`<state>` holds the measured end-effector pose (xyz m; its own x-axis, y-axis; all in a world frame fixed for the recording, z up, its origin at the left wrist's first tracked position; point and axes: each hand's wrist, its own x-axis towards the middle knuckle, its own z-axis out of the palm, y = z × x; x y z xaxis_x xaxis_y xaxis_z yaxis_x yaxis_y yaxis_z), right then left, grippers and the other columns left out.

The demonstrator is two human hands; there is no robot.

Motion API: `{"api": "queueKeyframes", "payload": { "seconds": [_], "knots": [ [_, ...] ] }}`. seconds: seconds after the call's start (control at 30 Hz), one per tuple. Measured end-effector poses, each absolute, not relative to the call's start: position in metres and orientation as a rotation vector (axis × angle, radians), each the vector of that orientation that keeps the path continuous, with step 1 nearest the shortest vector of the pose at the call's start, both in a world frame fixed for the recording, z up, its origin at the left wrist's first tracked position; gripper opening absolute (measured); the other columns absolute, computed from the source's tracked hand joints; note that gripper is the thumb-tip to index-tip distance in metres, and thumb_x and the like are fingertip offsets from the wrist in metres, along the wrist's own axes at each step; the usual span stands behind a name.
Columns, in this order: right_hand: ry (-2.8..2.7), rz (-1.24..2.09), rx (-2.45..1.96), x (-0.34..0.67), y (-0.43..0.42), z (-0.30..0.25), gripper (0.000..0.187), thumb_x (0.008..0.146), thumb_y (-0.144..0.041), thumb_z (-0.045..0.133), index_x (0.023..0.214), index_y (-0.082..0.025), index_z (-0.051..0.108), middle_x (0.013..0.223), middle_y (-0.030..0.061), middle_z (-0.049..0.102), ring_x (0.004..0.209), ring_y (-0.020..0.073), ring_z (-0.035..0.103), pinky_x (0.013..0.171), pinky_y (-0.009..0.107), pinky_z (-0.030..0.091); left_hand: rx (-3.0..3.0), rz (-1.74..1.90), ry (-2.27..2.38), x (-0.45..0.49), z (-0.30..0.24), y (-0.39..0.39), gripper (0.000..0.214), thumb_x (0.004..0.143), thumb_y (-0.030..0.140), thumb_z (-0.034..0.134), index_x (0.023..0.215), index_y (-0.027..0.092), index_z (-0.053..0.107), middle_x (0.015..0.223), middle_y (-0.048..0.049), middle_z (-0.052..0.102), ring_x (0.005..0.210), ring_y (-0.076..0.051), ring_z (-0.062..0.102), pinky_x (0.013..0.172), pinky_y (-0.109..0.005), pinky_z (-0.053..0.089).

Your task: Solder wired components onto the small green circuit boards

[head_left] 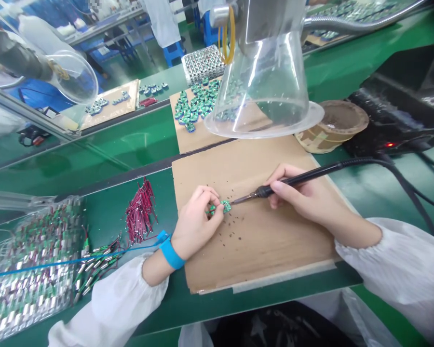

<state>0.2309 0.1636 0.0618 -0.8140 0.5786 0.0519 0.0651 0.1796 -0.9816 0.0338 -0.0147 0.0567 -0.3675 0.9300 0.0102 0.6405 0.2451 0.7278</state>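
Note:
My left hand [198,219] rests on a brown cardboard mat [267,241], its fingers pinched on a small green circuit board [224,206]. A blue wrist strap [170,252] with a blue cord circles that wrist. My right hand [304,195] grips a black soldering iron [292,182] like a pen, and the metal tip touches the right edge of the board. Dark specks dot the mat around the board.
Red wires [140,212] lie left of the mat, beside green-tipped wires [97,265] and a tray of parts [25,270]. A clear fume hood [264,82] hangs over a pile of green boards [195,103]. A sponge dish [334,123] and a black station [401,111] sit at the right.

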Motion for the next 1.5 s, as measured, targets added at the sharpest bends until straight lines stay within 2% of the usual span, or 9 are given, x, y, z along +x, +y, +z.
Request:
{"api": "queueKeyframes", "payload": {
  "seconds": [0.23, 0.37, 0.67, 1.17, 1.33, 1.5],
  "knots": [
    [-2.07, 1.703, -0.553, 0.231, 0.165, 0.056, 0.028, 0.101, -0.048, 0.062, 0.089, -0.023, 0.059, 0.064, 0.0001, 0.067, 0.057, 0.0145, 0.063, 0.057, 0.027, 0.051, 1.427, 0.869, 2.107, 0.032, 0.056, -0.013, 0.011, 0.092, 0.015, 0.062, 0.086, 0.02, 0.055, 0.103, -0.0003, 0.062, 0.078, -0.013, 0.055, 0.073, -0.029, 0.043],
    [-2.087, 1.697, -0.556, 0.231, 0.164, 0.056, 0.029, 0.099, -0.05, 0.064, 0.09, -0.023, 0.059, 0.064, 0.0002, 0.067, 0.058, 0.0151, 0.064, 0.057, 0.028, 0.051, 1.437, 0.876, 2.11, 0.032, 0.055, -0.013, 0.012, 0.092, 0.015, 0.062, 0.084, 0.02, 0.054, 0.1, 0.0, 0.061, 0.081, -0.013, 0.056, 0.074, -0.029, 0.042],
    [-2.186, 1.581, -0.533, 0.233, 0.165, 0.058, 0.029, 0.097, -0.051, 0.066, 0.09, -0.023, 0.06, 0.066, 0.0008, 0.068, 0.06, 0.0157, 0.062, 0.058, 0.029, 0.049, 1.468, 0.885, 2.101, 0.031, 0.054, -0.012, 0.015, 0.093, 0.015, 0.062, 0.082, 0.02, 0.052, 0.094, 0.0008, 0.06, 0.078, -0.013, 0.053, 0.073, -0.029, 0.041],
    [-2.028, 1.602, -0.582, 0.234, 0.166, 0.06, 0.032, 0.097, -0.052, 0.065, 0.085, -0.023, 0.059, 0.06, -0.001, 0.063, 0.053, 0.0154, 0.06, 0.056, 0.03, 0.049, 1.463, 0.877, 2.098, 0.029, 0.054, -0.011, 0.013, 0.091, 0.017, 0.062, 0.081, 0.02, 0.054, 0.091, 0.0, 0.062, 0.074, -0.014, 0.052, 0.071, -0.029, 0.041],
    [-1.996, 1.619, -0.586, 0.235, 0.167, 0.059, 0.033, 0.096, -0.053, 0.066, 0.084, -0.024, 0.06, 0.059, -0.0013, 0.063, 0.052, 0.0156, 0.059, 0.055, 0.03, 0.048, 1.435, 0.829, 2.067, 0.023, 0.059, -0.011, 0.01, 0.093, 0.023, 0.062, 0.084, 0.02, 0.059, 0.091, -0.0005, 0.064, 0.073, -0.014, 0.053, 0.071, -0.028, 0.043],
    [-1.95, 1.655, -0.584, 0.234, 0.168, 0.058, 0.032, 0.096, -0.053, 0.066, 0.085, -0.024, 0.06, 0.058, -0.0015, 0.062, 0.051, 0.0154, 0.059, 0.054, 0.03, 0.048, 1.267, 0.798, 1.9, 0.013, 0.066, -0.01, 0.014, 0.098, 0.035, 0.059, 0.093, 0.021, 0.062, 0.077, 0.0018, 0.061, 0.061, -0.013, 0.055, 0.061, -0.026, 0.044]
  ]
}}
